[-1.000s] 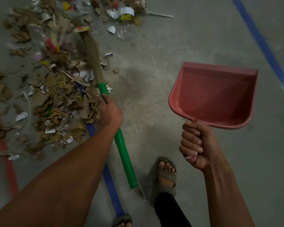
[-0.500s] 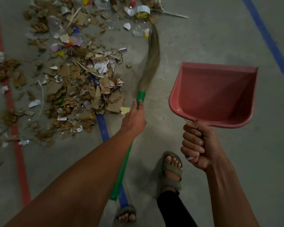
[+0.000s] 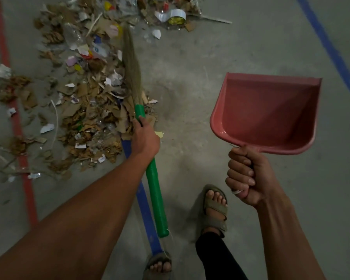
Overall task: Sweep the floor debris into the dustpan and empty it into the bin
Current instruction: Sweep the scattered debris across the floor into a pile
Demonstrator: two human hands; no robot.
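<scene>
Grey concrete floor, dim light, marked with a red line at left and blue lines, one far right, one running under the litter toward the feet. Both feet in sandals, lower frame.

Debris pile: torn cardboard, paper scraps, clear plastic, spread wide across the left half. A tape roll and more scraps lie farther off, top centre, apart from the main heap.

Left hand wraps the green handle of the grass broom high up, just below the bristles. Likely reason: a short grip gives control for short flicks. Bristles lie along the right edge of the pile, which suits drawing strays in toward the heap.

Right hand closed in a fist round the handle of the pink dustpan. Pan is held up off the floor, mouth away from the person, well apart from the pile; judged to be parked clear while gathering goes on.

Pan contents: none visible, inner surface bare. No bin in view.

Judgement: gathering stage; nothing loaded yet, emptying still ahead.
</scene>
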